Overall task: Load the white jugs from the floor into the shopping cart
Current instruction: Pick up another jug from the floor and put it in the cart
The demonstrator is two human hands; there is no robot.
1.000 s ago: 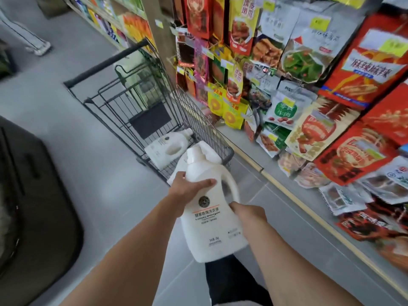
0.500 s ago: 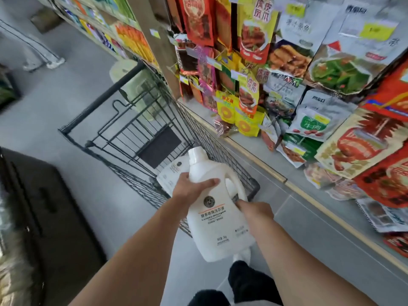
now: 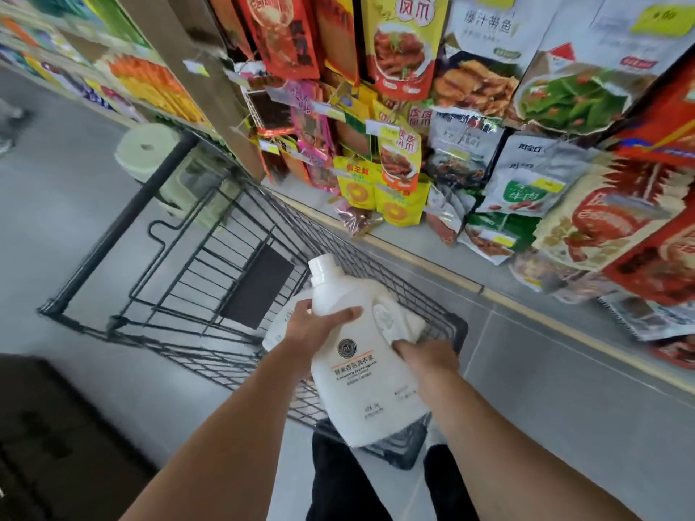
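Observation:
I hold a white detergent jug [image 3: 361,374] upright over the near end of the black wire shopping cart [image 3: 176,253]. My left hand [image 3: 314,329] grips the jug's shoulder just below the cap. My right hand [image 3: 427,357] is on its handle side, fingers wrapped behind. Under the held jug, two other white jugs lie in the cart basket: one [image 3: 280,325] peeks out left of my left hand, another [image 3: 408,321] shows to the right of the handle. Both are mostly hidden.
Shelves of hanging snack packets [image 3: 470,126] run along the right, with a low ledge [image 3: 432,257] close to the cart's side. A pale green round bin [image 3: 158,163] stands past the cart handle. A dark bulky object [image 3: 56,438] fills the lower left. My legs stand below the cart.
I have stepped closer to the cart and carried the jug forward, from in front of the basket to over its near end. Both hands keep the same grip.

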